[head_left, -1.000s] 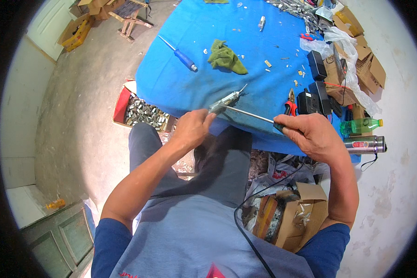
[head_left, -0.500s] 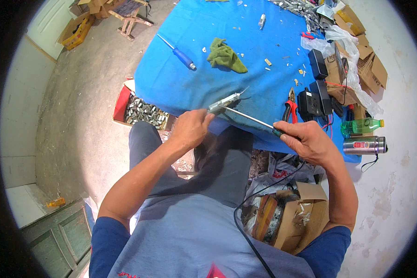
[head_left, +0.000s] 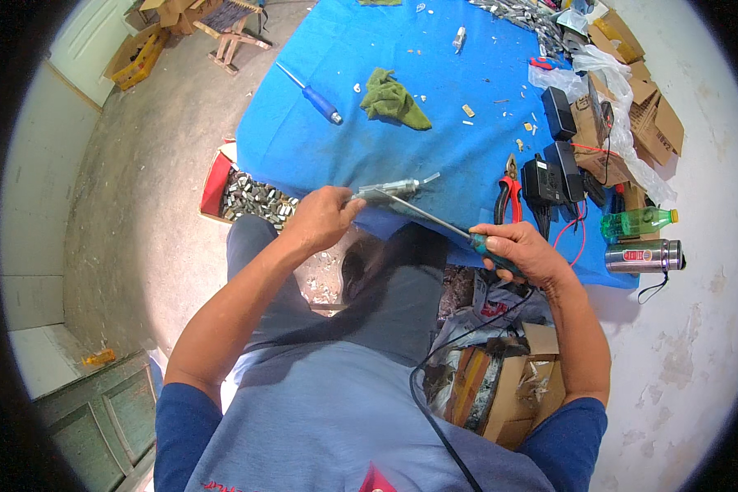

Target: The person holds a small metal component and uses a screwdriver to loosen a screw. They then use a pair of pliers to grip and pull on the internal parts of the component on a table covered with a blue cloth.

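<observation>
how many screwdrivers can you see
2: a green-handled screwdriver in the right hand; a blue-handled screwdriver on the blue cloth, left of the green rag. More may be hidden.

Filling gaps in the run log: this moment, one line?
left hand: silvery part | right hand: screwdriver, tip at part | nearby: pliers, green cloth

Shiny metal screwdriver shaft (head_left: 432, 217), smooth plastic handle (head_left: 480, 243), matt cloth table cover (head_left: 303, 156), rough fabric rag (head_left: 392, 100).

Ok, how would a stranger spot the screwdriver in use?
Find the blue-covered table, then the right hand by its near edge. The screwdriver it grips is dark-teal-handled, unlike the bright blue-handled screwdriver lying loose farther left.
</observation>
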The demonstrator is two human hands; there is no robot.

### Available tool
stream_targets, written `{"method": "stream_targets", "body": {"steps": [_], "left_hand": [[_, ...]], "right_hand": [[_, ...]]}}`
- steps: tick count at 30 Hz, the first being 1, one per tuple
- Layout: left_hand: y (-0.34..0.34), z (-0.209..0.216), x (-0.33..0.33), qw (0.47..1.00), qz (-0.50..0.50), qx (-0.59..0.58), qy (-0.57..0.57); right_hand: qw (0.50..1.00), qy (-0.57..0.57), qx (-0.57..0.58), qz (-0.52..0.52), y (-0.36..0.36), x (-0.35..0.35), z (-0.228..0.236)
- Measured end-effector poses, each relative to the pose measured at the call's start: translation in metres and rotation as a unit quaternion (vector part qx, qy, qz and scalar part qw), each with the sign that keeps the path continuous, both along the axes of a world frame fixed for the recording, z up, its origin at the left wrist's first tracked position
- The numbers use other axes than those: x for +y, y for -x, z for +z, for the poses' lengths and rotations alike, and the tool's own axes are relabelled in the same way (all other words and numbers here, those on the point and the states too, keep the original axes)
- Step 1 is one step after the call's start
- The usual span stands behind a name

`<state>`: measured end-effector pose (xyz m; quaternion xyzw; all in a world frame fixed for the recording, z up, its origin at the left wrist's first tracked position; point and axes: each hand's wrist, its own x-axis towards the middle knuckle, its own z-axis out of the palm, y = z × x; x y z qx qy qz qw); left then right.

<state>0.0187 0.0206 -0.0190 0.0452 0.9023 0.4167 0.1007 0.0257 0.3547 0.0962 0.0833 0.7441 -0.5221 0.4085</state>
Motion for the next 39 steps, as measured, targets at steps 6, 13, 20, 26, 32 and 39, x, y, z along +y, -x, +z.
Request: {"method": "stream_targets", "body": {"steps": [6,13,20,26,32,39], "left_hand": [[0.002,0.012,-0.001,0.998,-0.006,-0.06,0.002],[0.001,0.014,0.009,1.0,-0.013,-0.014,0.007],[-0.002,0.012,0.019,0.997,-0.007,0.045,0.058],[-0.002,0.004,0.018,0.999,-0.015,0.013,0.046],[0.003,-0.001,0.014,0.998,-0.02,-0.057,-0.017],[-0.003,0.004,0.019,1.0,-0.022,-0.02,-0.008]], "right_hand": [[0.96,-0.075,0.248,0.108,-0.012,-0.001,-0.006],[0.849,-0.191,0.446,0.207,-0.022,-0.009,0.015],[0.757,-0.272,0.521,0.287,-0.025,-0.023,0.031],[0.8,-0.199,0.487,0.288,-0.005,-0.01,0.028],[0.881,-0.146,0.382,0.238,0.004,-0.005,0.026],[0.938,-0.106,0.276,0.182,0.0,0.012,0.004]]}}
